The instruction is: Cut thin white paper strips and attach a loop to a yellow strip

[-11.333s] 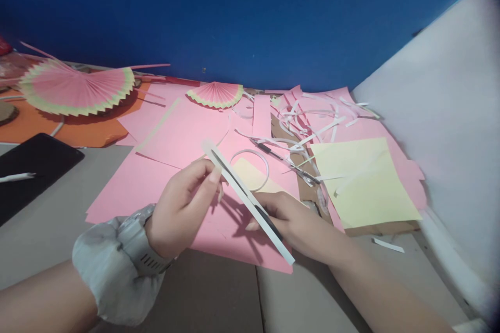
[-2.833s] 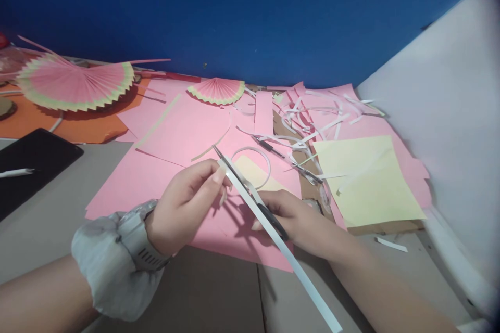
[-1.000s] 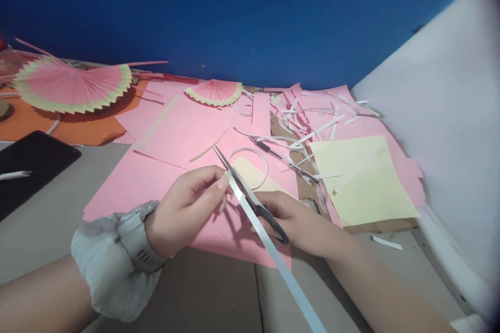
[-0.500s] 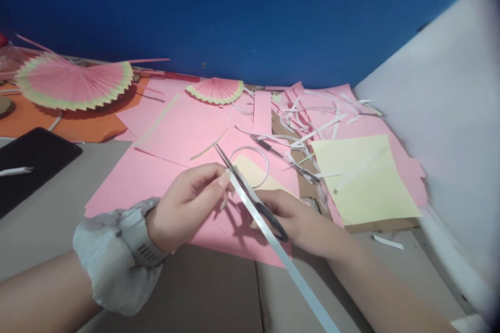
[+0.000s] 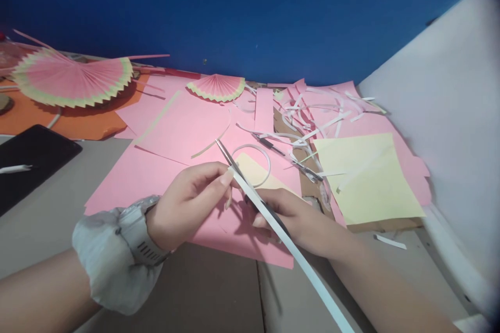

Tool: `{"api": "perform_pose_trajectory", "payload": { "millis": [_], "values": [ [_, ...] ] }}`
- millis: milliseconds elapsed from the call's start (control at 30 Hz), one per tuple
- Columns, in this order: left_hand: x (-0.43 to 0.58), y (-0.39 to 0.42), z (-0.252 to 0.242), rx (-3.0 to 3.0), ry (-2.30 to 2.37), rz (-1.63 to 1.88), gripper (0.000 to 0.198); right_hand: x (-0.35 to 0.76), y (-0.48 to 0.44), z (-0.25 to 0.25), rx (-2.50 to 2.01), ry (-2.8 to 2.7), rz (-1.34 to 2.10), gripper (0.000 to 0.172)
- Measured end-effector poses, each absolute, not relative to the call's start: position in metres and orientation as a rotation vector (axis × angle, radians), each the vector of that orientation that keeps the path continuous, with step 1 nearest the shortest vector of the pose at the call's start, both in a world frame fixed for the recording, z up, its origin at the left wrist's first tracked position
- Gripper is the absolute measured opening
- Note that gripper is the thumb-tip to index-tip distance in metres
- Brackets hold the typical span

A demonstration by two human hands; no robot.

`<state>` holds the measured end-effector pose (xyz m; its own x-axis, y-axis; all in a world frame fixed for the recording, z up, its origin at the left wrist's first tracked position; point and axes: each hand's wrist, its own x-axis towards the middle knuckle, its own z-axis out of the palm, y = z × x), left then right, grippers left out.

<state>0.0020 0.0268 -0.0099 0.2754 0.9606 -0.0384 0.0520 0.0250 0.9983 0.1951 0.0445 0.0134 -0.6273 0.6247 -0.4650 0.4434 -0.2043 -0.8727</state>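
Note:
Near the middle, my left hand [image 5: 195,197] pinches the upper end of a long, pale paper strip [image 5: 289,244] between thumb and fingers. The strip runs down to the lower right, past the frame's bottom edge. My right hand [image 5: 285,213] is closed around the scissors [image 5: 225,153], whose blades point up and left just beside my left fingertips. The strip partly covers the scissors' handles. Beneath both hands lies pink paper [image 5: 156,182]. A curled white strip [image 5: 269,161] rests just beyond the scissors.
Pleated pink and yellow fans lie at the large fan [image 5: 78,80] and small fan [image 5: 216,87]. A black tablet [image 5: 39,161] is at left. Yellow paper [image 5: 367,182], a pen [image 5: 269,144] and paper scraps [image 5: 336,125] lie right. A blue wall [image 5: 234,15] stands behind.
The scissors have turned slightly and their handles are more hidden behind the strip. The strip's lower end has shifted right. My left hand holds nearly the same place.

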Motion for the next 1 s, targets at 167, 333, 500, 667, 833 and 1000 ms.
{"api": "perform_pose_trajectory", "payload": {
  "millis": [167, 333, 500, 667, 833, 1000],
  "values": [
    [0.002, 0.0275, -0.0094, 1.329, 1.054, 0.956, 0.028, 0.1945, 0.0444, 0.0141, -1.263, -1.936, 1.916, 0.019],
    [0.0012, 0.027, -0.0096, 1.338, 1.07, 0.947, 0.028, 0.1959, 0.0451, 0.0138, -1.259, -1.963, 1.866, 0.016],
    [0.0013, 0.0267, -0.0104, 1.344, 1.047, 0.95, 0.029, 0.195, 0.045, 0.0156, -1.257, -1.988, 1.85, 0.012],
    [0.0007, 0.0261, -0.0108, 1.342, 1.048, 0.951, 0.03, 0.1932, 0.0444, 0.0149, -1.255, -1.966, 1.832, 0.013],
    [0.0001, 0.0253, -0.0101, 1.357, 1.066, 0.961, 0.029, 0.1933, 0.0453, 0.0136, -1.226, -1.933, 1.854, 0.017],
    [0.0002, 0.0263, -0.0105, 1.365, 1.085, 1.015, 0.028, 0.1955, 0.0466, 0.0124, -1.224, -1.875, 1.931, 0.023]
  ]
}}
